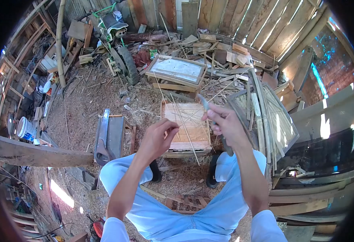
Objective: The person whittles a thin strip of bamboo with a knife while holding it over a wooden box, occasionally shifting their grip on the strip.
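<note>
My right hand [222,123] is wrapped around a knife [203,103], its blade pointing up and to the left and its handle showing below my fist. To the left, my left hand [160,137] is closed in a pinch at the end of a thin wooden strip [225,92], which seems to run up to the right past the knife. Below both hands stands a low wooden box [193,144] with a pale plank top. Other thin strips [190,141] lie across this top. How firmly the left fingers hold the strip is hard to see.
A handsaw [103,137] lies on a grey box [117,133] to the left. Beyond are a framed white panel [177,69], scrap wood [233,56] and a tyre [127,64]. Framed mesh panels [280,121] lean at right. A thick beam [39,154] juts in from the left.
</note>
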Motion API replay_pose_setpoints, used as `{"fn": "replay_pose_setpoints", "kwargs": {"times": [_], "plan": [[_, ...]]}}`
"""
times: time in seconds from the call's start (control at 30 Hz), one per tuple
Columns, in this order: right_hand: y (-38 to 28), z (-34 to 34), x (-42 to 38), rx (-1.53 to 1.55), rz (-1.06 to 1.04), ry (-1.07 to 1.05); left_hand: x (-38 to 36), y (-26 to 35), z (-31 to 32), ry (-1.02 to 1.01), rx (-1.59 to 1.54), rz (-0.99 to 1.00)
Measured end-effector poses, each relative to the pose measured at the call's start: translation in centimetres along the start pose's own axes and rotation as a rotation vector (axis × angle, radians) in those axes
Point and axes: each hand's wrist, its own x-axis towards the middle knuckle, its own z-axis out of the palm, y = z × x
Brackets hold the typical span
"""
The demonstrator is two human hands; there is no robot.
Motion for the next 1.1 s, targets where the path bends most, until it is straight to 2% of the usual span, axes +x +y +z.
{"fn": "replay_pose_setpoints", "kwargs": {"times": [0.13,0.2,0.27,0.33,0.47,0.53,0.57,0.6,0.67,0.73,0.8,0.83,0.93,1.07,1.1], "plan": [[1.9,1.8,-0.2,-0.075,0.031,-0.119,0.3,-0.3,0.8,0.045,-0.074,-0.012],[1.3,1.4,-0.2,-0.017,0.052,-0.108,0.2,-0.3,0.6,-0.004,-0.083,-0.054],[-0.7,0.0,0.0,-0.034,-0.013,0.062,-0.1,-1.0,0.5,-0.004,-0.074,-0.032],[-1.1,-1.1,0.5,0.021,-0.043,0.081,-0.2,-1.1,0.6,0.005,-0.065,-0.011],[1.1,0.7,-0.3,-0.039,0.007,-0.020,-0.1,-0.6,0.6,0.026,-0.066,-0.002],[2.6,2.3,-0.6,-0.051,0.139,-0.209,0.0,-0.5,0.6,0.027,-0.063,-0.005],[2.6,3.0,-0.6,-0.085,0.104,-0.215,-0.1,-0.5,0.6,0.032,-0.086,-0.019],[2.2,2.6,-0.4,-0.083,0.105,-0.216,-0.1,-0.5,0.5,0.038,-0.106,-0.032],[0.8,0.5,0.6,0.011,0.052,-0.048,-0.4,-0.5,0.1,0.021,-0.102,-0.038],[0.5,-0.3,0.8,0.033,0.003,-0.040,-0.4,-0.4,0.3,0.010,-0.105,-0.039],[0.8,0.5,0.0,-0.089,0.088,-0.044,-0.3,-0.7,0.5,0.020,-0.105,-0.004],[0.9,1.4,-0.6,-0.058,0.177,-0.152,-0.2,-0.7,0.6,0.020,-0.106,-0.004],[2.2,2.8,-0.7,-0.023,0.207,-0.205,-0.2,-0.8,0.6,0.030,-0.122,0.000],[0.2,-0.1,0.6,0.056,0.103,-0.064,-0.4,-0.3,0.0,0.000,-0.140,-0.074],[0.2,-0.2,0.5,0.133,0.118,-0.098,-0.4,-0.2,0.0,-0.017,-0.152,-0.079]]}}
